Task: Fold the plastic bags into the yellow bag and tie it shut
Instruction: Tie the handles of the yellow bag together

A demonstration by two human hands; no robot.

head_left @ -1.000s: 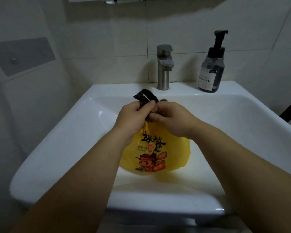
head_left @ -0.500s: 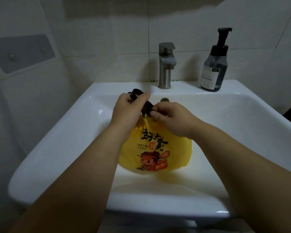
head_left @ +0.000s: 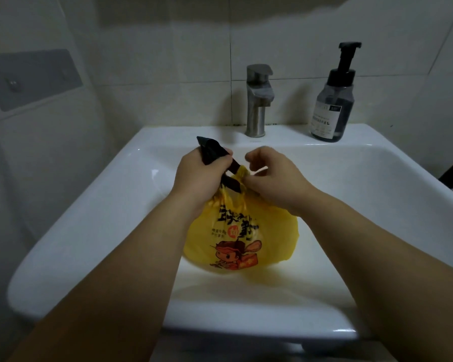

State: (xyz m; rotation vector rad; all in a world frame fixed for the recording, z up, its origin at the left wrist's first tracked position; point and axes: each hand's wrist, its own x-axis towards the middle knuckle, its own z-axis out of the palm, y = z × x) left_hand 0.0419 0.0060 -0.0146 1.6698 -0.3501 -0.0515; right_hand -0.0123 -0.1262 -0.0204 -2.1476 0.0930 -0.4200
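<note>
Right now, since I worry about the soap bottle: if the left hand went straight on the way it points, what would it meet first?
Likely the sink's back rim below the faucet, not the soap bottle; depth is unclear.

I stand at a white basin (head_left: pixel 71 231) in dim light. Pale tiled walls (head_left: pixel 168 74) rise behind it. On the far rim sit a steel faucet (head_left: pixel 258 100) and, to its right, a dark soap pump bottle (head_left: pixel 334 105). A grey panel (head_left: pixel 34 77) is on the left wall.
</note>
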